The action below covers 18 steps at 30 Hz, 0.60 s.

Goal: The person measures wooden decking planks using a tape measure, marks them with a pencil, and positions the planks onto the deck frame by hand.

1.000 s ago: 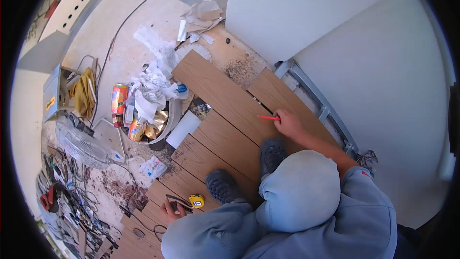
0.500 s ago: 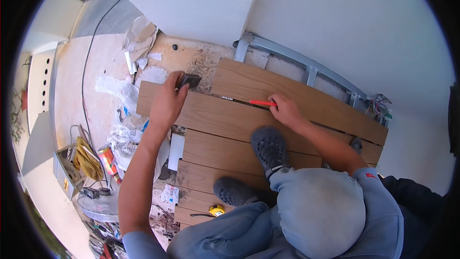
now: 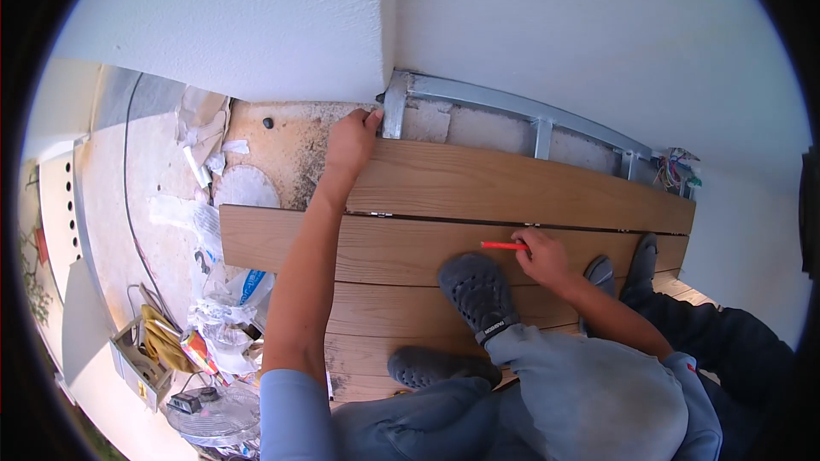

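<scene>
Legible-type stuff first: pale lettering on the strap of the dark grey clog (image 3: 474,292), small red tag on the light blue sleeve (image 3: 705,405), printed graphics on the orange-red drink can (image 3: 196,348), white print on the blue wrapper (image 3: 252,285) in the rubbish. Right hand (image 3: 547,259) has a red pencil (image 3: 502,246) pinched between thumb and fingers, narrow grip. Pencil is slim, bright red, roughly level, pointing left, above the second decking board (image 3: 410,249) in from the wall; can't tell if its tip touches. Left hand (image 3: 351,143) is reached out to the galvanized steel frame (image 3: 394,107), fingers curled at its end piece by the wall corner; can't tell if it grips anything or actually touches the metal. Outermost decking board (image 3: 512,179) lies flat alongside the frame: brown, wood-grain face, long straight edges. Dark gap between it and the second board, with a small metallic clip (image 3: 382,215) showing in the gap near the left end. Second board sticks out further left than the outermost one. Loose colored wires (image 3: 670,169) at the frame's right end. Co-worker's dark trousers (image 3: 722,324) at right.
</scene>
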Each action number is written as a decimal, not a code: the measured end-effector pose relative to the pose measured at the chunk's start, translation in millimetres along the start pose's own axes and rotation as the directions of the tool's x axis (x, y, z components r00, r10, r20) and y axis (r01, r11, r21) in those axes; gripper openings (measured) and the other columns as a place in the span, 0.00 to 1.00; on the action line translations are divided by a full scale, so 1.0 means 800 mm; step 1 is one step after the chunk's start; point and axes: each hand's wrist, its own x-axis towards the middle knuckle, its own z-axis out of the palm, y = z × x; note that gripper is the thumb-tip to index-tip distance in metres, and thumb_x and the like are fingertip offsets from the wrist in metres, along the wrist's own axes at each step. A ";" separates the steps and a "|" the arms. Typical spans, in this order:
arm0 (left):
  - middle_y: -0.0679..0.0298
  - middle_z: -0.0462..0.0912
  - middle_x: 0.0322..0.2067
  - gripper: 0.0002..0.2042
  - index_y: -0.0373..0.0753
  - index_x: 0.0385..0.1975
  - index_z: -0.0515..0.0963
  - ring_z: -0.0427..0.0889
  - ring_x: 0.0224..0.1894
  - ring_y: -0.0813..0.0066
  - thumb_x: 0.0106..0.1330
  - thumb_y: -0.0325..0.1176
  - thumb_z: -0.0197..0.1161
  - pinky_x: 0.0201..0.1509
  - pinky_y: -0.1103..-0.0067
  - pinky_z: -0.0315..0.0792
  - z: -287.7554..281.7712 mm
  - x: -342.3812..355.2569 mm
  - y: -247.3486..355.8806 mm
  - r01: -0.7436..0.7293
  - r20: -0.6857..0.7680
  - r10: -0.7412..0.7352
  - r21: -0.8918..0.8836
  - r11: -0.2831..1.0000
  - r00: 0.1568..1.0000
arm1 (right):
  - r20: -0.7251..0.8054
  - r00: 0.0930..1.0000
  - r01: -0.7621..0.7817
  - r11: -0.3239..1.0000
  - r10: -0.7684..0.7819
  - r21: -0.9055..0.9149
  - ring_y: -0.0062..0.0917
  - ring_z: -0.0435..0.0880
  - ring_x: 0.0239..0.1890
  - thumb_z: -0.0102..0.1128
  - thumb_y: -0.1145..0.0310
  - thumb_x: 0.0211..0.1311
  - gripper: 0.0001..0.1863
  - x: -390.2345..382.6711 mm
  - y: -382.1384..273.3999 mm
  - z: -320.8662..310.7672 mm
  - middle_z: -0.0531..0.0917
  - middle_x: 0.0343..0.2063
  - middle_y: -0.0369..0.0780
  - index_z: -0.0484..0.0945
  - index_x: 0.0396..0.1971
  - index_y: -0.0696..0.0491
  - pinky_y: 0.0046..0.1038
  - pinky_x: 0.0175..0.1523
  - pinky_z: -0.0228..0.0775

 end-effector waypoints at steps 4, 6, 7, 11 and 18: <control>0.46 0.86 0.35 0.19 0.36 0.44 0.83 0.85 0.42 0.53 0.67 0.47 0.63 0.49 0.66 0.76 -0.014 0.015 -0.029 0.031 0.132 -0.014 -0.124 0.992 0.991 | 0.008 1.000 -0.027 0.999 0.027 -0.020 0.39 0.85 0.36 0.59 0.70 0.58 0.10 0.007 0.003 -0.005 0.84 0.36 0.42 0.79 0.41 0.50 0.38 0.39 0.77; 0.49 0.86 0.37 0.21 0.37 0.49 0.83 0.86 0.44 0.58 0.67 0.48 0.64 0.50 0.67 0.76 -0.020 0.018 -0.035 0.052 0.251 0.010 -0.238 0.970 0.968 | 0.010 1.000 -0.021 1.000 0.021 -0.021 0.40 0.85 0.36 0.59 0.70 0.59 0.10 0.012 -0.001 -0.008 0.84 0.36 0.42 0.79 0.41 0.51 0.39 0.39 0.77; 0.52 0.87 0.40 0.23 0.39 0.53 0.82 0.85 0.46 0.60 0.68 0.50 0.63 0.52 0.70 0.75 -0.020 0.017 -0.039 0.040 0.267 0.006 -0.168 0.985 0.964 | 0.016 1.000 -0.020 0.999 0.020 -0.026 0.40 0.85 0.36 0.59 0.70 0.59 0.10 0.015 -0.003 -0.009 0.84 0.36 0.42 0.79 0.41 0.51 0.39 0.39 0.77; 0.52 0.87 0.43 0.24 0.40 0.54 0.82 0.85 0.49 0.57 0.69 0.52 0.61 0.56 0.70 0.74 -0.026 0.023 -0.048 0.136 0.333 -0.056 -0.222 0.966 0.941 | 0.031 0.999 0.024 0.999 -0.023 -0.032 0.41 0.85 0.36 0.59 0.70 0.59 0.10 0.023 -0.012 -0.012 0.85 0.37 0.43 0.80 0.42 0.51 0.39 0.39 0.77; 0.53 0.85 0.47 0.25 0.36 0.55 0.80 0.81 0.52 0.61 0.71 0.52 0.59 0.59 0.71 0.71 -0.019 0.023 -0.050 0.125 0.308 -0.030 -0.294 0.947 0.951 | 0.064 0.997 -0.038 0.999 0.037 0.011 0.42 0.84 0.37 0.60 0.72 0.58 0.10 0.018 -0.007 -0.010 0.84 0.37 0.44 0.80 0.41 0.53 0.39 0.40 0.77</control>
